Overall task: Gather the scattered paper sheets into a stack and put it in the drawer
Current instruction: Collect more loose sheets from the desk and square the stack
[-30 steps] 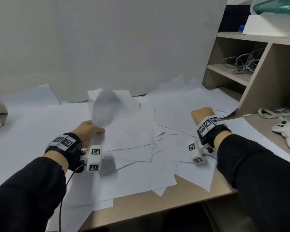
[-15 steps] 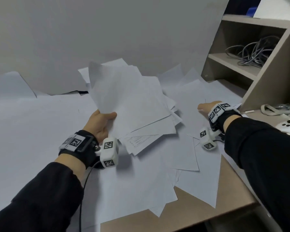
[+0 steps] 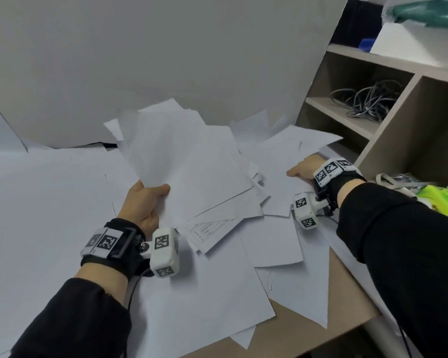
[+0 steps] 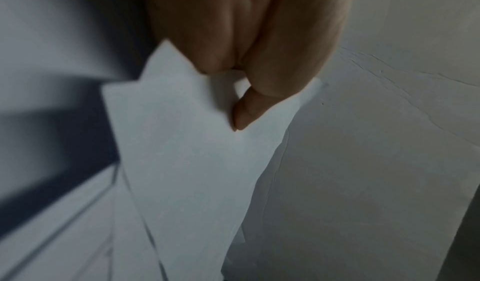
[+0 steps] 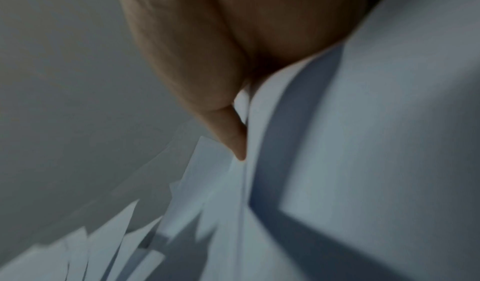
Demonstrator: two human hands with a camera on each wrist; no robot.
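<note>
Many white paper sheets (image 3: 217, 293) lie scattered over the table. My left hand (image 3: 145, 200) grips the near corner of a fanned bundle of sheets (image 3: 192, 171), thumb on top, and the bundle tilts up off the table. In the left wrist view the thumb (image 4: 244, 113) pinches the paper (image 4: 187, 162). My right hand (image 3: 301, 169) is by the shelf unit, its thumb on top of another few sheets (image 3: 290, 146) whose far edge lifts. In the right wrist view the thumb (image 5: 233, 137) presses on that paper (image 5: 363, 141), which hides the fingers. No drawer is in view.
A beige shelf unit (image 3: 388, 140) with a tangle of grey cables (image 3: 365, 99) stands at the right. A yellow-green object (image 3: 440, 197) lies beside my right sleeve. The bare table corner (image 3: 321, 326) shows at the front right. A white wall runs behind.
The left hand has raised its bundle and the sheets have fanned out. The right hand has moved forward toward the shelf and taken hold of the sheets there.
</note>
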